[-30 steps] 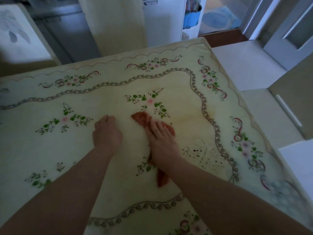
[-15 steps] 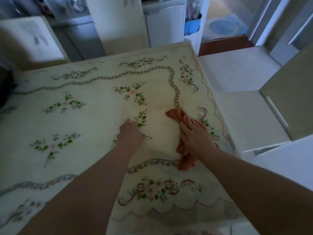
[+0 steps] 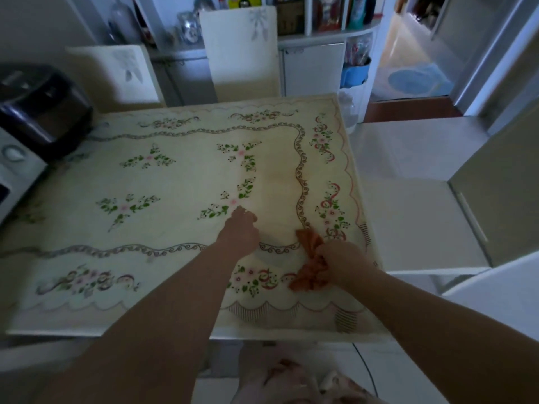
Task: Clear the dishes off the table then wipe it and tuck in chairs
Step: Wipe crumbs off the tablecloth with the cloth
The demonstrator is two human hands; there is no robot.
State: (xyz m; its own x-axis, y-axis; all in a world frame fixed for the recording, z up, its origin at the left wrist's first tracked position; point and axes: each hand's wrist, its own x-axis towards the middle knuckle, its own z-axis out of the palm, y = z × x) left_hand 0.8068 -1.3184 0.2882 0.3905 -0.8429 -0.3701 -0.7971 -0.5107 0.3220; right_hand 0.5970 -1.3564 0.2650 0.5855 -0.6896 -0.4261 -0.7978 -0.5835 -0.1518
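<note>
Orange cloth (image 3: 309, 272) bunched, gripped by right hand (image 3: 344, 263), left hand (image 3: 240, 228) loosely curled on table (image 3: 180, 182) alongside

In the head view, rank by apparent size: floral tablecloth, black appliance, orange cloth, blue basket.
1. floral tablecloth
2. black appliance
3. orange cloth and blue basket: close in look; basket sits farther off, so unranked.
</note>
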